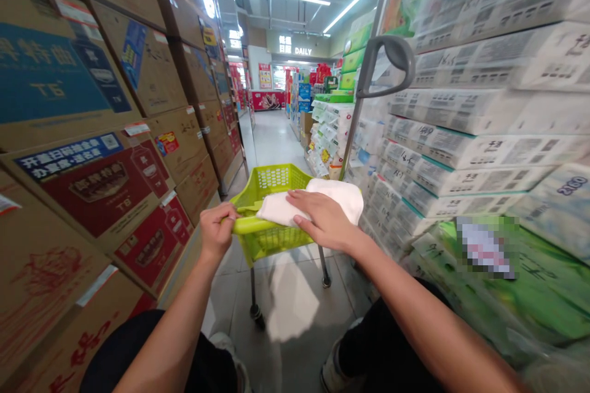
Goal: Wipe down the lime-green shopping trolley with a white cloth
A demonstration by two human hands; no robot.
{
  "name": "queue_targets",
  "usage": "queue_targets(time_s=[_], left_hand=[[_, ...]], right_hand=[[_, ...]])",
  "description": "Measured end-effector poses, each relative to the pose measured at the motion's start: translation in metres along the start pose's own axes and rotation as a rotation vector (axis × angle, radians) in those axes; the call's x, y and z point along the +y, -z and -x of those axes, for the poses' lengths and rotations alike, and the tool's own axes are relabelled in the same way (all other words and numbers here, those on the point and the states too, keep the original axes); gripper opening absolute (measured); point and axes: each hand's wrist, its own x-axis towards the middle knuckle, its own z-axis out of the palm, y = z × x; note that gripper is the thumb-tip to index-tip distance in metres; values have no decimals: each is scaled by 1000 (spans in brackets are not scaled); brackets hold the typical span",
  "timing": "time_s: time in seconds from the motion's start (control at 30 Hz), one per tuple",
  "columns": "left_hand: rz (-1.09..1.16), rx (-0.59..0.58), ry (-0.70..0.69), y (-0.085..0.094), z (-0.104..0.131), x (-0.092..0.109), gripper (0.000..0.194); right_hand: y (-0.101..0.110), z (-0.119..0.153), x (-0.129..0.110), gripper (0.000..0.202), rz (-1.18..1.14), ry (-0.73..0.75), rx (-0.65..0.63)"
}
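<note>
A lime-green shopping cart [265, 244] on dark wheels stands right in front of me. My left hand [217, 228] is wrapped round the left end of its handle. A white cloth [281, 207] lies draped over the handle and the cart's right rim. My right hand [325, 218] rests on top of this cloth with its fingers stretched out and pressing on it. What lies inside the basket is mostly hidden by the cloth and handle.
Cardboard cartons [152, 80] are stacked high on the left. Wrapped white packs [461, 153] and green packs [548, 276] rise on the right. A metal pole with a grey handle [364, 67] stands at the right. The tiled aisle [271, 135] runs ahead.
</note>
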Motion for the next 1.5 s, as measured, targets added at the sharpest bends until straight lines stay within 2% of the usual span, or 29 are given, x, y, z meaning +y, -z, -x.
queue_targets(time_s=[0.1, 0.23, 0.33, 0.5, 0.57, 0.67, 0.83, 0.93, 1.03, 1.17, 1.27, 1.37, 1.5], left_hand=[[-5, -70, 14, 6, -4, -5, 23], [-51, -72, 23, 7, -6, -9, 23], [-106, -56, 14, 3, -6, -9, 24], [-156, 80, -20, -6, -2, -7, 24], [-161, 122, -27, -9, 0, -6, 22], [-127, 119, -32, -16, 1, -1, 21], [-73, 50, 8, -32, 1, 16, 25], [-45, 18, -12, -37, -1, 22, 28], [-11, 5, -40, -35, -3, 19, 25], [29, 10, -51, -28, -5, 7, 22], [27, 42, -57, -27, -6, 4, 23], [5, 83, -72, -32, -6, 5, 22], [-7, 70, -117, -42, -7, 7, 21]], right_hand=[[11, -20, 20, 58, -6, -92, -125], [23, -27, 59, 72, 146, -382, -311], [27, -14, 75, 72, 290, -438, -300], [21, 13, 71, 59, 299, -296, -120], [12, 20, 63, 53, 227, -236, -10], [-5, 22, 43, 51, 139, -165, 122], [-30, 5, -6, 48, 109, -14, 156], [-36, -5, -20, 49, 128, 6, 147], [-34, -1, -10, 50, 176, -64, 167], [-28, 24, 29, 50, 245, -189, 289], [-25, 41, 47, 52, 233, -135, 320], [-26, 41, 41, 51, 171, 8, 292], [-29, 14, 13, 35, 97, 195, 205]])
